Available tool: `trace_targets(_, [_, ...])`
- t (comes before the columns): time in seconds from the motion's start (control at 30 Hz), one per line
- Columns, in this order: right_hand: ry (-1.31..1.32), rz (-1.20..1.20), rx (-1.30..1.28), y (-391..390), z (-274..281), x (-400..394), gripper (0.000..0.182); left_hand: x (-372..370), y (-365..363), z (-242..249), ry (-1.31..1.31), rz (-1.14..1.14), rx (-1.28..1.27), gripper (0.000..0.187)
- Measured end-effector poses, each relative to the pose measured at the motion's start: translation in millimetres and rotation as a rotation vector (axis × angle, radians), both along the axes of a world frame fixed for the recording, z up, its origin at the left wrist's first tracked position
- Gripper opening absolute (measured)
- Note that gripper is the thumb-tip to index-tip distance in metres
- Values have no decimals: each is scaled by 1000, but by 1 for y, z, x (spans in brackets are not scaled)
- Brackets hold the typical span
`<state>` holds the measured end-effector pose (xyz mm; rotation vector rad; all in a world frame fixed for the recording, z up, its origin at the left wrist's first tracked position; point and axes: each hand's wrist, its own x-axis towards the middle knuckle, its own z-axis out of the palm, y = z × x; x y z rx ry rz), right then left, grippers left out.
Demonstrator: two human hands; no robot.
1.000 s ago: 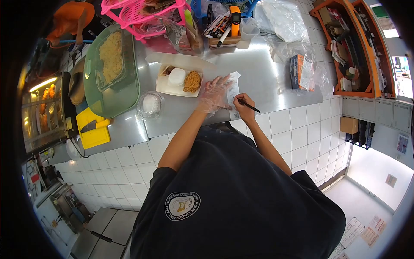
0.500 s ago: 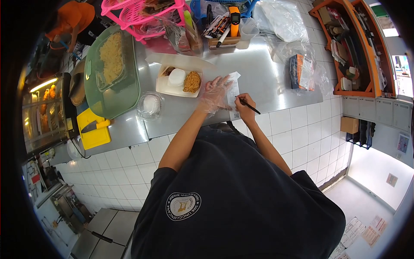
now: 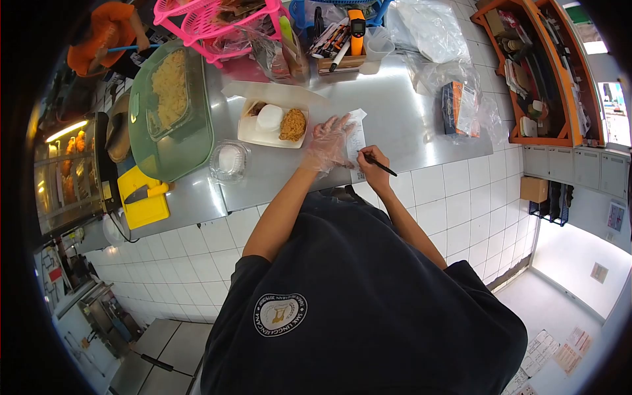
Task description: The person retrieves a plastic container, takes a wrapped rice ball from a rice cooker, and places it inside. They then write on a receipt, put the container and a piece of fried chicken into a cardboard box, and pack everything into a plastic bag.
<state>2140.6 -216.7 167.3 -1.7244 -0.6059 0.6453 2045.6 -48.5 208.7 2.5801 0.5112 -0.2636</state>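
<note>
My left hand (image 3: 327,143), in a clear plastic glove, lies with fingers spread on the left side of a white paper receipt (image 3: 356,136). A black pen (image 3: 382,164) is pinched in my bare right hand (image 3: 374,168), its tip at the receipt's right edge. Just left of my gloved hand stands an open paper food box (image 3: 264,137). Inside it are a mound of white rice (image 3: 269,119), a piece of fried chicken (image 3: 293,125) and something brown in the corner. A clear plastic cup (image 3: 230,160) with something white in it sits left of my left forearm.
A green-lidded container (image 3: 146,141), a yellow cutting board (image 3: 147,210) with a knife, and a lit food warmer (image 3: 69,171) are on the left. Pink (image 3: 217,29) and blue baskets, a pen box (image 3: 342,64) and a blue-orange box (image 3: 453,108) stand behind. A person in orange (image 3: 99,39) is far left.
My right hand and the pen have shifted very slightly at the receipt. My left hand stays put. The person in orange has moved, an arm now reaching out with a blue stick.
</note>
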Motion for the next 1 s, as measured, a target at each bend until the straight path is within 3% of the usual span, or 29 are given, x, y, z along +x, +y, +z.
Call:
trace_targets(0.07, [114, -71, 1, 2, 4, -2, 8, 0, 0, 1, 3, 3, -1, 124])
trace_targets(0.27, [59, -5, 23, -9, -4, -5, 8, 1, 1, 4, 27, -4, 4, 126])
trace_targets(0.37, [-104, 63, 2, -9, -4, -3, 8, 1, -1, 3, 21, 1, 21, 126])
trace_targets(0.47, [101, -56, -3, -5, -1, -5, 9, 0, -1, 3, 21, -7, 37, 128])
trace_targets(0.87, [-68, 100, -60, -25, 6, -9, 10, 2, -1, 1, 11, -6, -3, 133])
trace_targets(1.0, [27, 61, -29, -23, 2, -10, 9, 2, 0, 3, 38, -23, 19, 133])
